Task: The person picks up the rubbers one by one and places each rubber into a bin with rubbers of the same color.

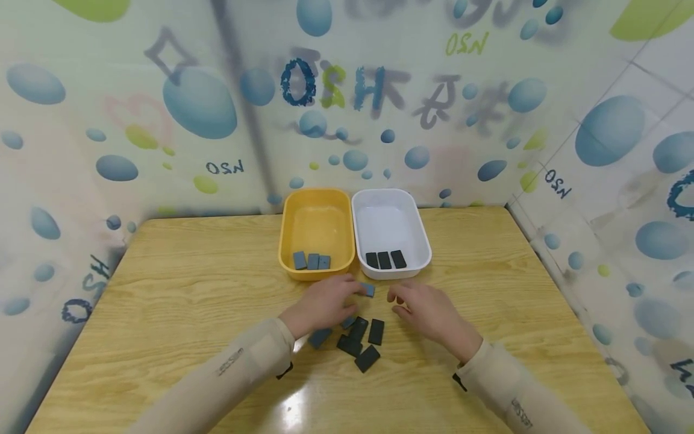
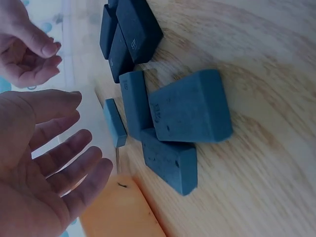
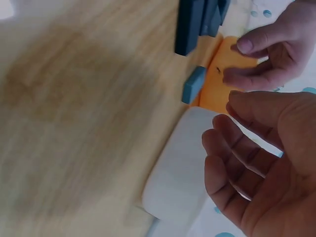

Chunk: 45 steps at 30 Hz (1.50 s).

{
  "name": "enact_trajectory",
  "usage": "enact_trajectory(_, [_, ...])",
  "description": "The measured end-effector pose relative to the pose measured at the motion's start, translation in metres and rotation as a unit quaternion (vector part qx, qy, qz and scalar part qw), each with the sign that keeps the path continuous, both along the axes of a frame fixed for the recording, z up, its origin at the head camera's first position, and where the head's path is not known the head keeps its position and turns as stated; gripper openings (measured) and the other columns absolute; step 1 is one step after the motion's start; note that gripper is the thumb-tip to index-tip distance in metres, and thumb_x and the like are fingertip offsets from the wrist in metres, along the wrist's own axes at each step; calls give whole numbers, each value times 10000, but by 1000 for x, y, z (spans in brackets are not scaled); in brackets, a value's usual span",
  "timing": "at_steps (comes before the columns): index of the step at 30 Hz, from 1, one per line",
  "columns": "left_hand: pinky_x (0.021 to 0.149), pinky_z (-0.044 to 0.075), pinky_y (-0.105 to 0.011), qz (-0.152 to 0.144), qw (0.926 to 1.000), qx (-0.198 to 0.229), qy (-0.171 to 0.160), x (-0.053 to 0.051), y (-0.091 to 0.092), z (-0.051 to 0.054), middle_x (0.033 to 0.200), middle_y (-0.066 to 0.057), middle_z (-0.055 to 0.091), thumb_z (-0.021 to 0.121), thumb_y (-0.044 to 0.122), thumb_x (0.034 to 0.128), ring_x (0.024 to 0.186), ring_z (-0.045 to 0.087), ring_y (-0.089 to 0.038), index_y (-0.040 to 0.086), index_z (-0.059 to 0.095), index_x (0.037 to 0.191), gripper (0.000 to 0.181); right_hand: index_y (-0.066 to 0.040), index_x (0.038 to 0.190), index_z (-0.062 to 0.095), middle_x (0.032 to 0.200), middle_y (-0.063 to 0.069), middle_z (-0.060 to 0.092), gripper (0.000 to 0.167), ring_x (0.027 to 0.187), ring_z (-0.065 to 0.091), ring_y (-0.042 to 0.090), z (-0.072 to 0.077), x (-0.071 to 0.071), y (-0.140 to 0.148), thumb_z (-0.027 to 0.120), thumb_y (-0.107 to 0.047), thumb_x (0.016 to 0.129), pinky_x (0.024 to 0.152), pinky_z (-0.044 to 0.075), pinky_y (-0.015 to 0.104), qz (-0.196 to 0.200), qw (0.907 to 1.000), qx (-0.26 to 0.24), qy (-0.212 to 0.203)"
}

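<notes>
My left hand (image 1: 325,304) hovers in front of the yellow bin, its fingertips nearest a lone blue-grey block (image 1: 368,290). Its fingers are spread and loosely bent around nothing, as the left wrist view shows. To the right, my right hand (image 1: 431,310) hangs before the white bin with relaxed, slightly curved fingers and nothing in them. Between and below the hands lies a loose cluster of small rectangular blocks: several black ones (image 1: 376,332) and some blue-grey ones (image 2: 192,108), partly hidden by the left hand in the head view. Faint printed marks show on some.
The yellow bin (image 1: 317,208) holds three blue-grey blocks (image 1: 313,261) along its near side. Beside it, the white bin (image 1: 386,211) holds three black blocks (image 1: 384,260). Both stand at the back of the wooden table (image 1: 190,277), close to a patterned wall (image 1: 347,138).
</notes>
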<state>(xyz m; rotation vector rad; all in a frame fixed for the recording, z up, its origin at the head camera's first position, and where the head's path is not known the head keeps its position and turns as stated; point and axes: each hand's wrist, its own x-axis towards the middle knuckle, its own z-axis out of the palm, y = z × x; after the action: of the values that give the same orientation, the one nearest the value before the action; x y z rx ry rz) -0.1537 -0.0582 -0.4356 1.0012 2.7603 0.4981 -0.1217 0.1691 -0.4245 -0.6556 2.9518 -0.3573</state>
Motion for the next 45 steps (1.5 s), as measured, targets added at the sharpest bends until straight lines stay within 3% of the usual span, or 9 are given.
enact_trajectory(8, [912, 521, -368, -122, 9997, -188, 36, -8, 9, -3, 1320, -11, 602, 677, 212, 903, 1148, 608, -172, 201, 631, 1283, 383, -207, 965, 672, 884, -65, 633, 106, 763, 595, 89, -8, 6, -1, 725, -215, 874, 637, 486, 295, -83, 9999, -16, -127])
enact_trajectory(18, [947, 505, -383, -425, 9944, -933, 267, -12, 20, -13, 1396, -47, 534, 633, 209, 932, 1247, 540, -210, 254, 581, 1336, 410, -212, 973, 675, 899, -58, 642, 96, 799, 612, 101, -15, 9, -2, 712, -212, 885, 661, 499, 309, -134, 9998, -10, -164])
enact_trajectory(32, [803, 532, -342, -282, 9918, -1005, 742, -13, 27, -22, 1174, -15, 611, 612, 184, 946, 1054, 585, -180, 272, 659, 1229, 300, -210, 1010, 684, 905, -43, 646, 125, 798, 626, 113, -19, 11, 0, 708, -229, 888, 665, 504, 310, -9, 10000, -2, -51])
enact_trajectory(38, [816, 532, -333, -251, 9902, -1141, 758, -15, 29, -25, 1170, 1, 608, 615, 176, 947, 1043, 590, -162, 274, 641, 1244, 314, -210, 1017, 682, 916, -48, 648, 127, 809, 635, 114, -20, 11, 1, 701, -224, 893, 671, 507, 311, 26, 9999, -16, -115])
enact_trajectory(45, [800, 537, -331, -312, 9870, -1202, 1022, -16, 30, -26, 1152, 4, 624, 608, 185, 955, 1031, 602, -169, 266, 639, 1216, 274, -207, 1014, 678, 909, -47, 645, 131, 801, 637, 118, -21, 10, 1, 704, -213, 886, 656, 504, 309, 39, 9998, -40, -177])
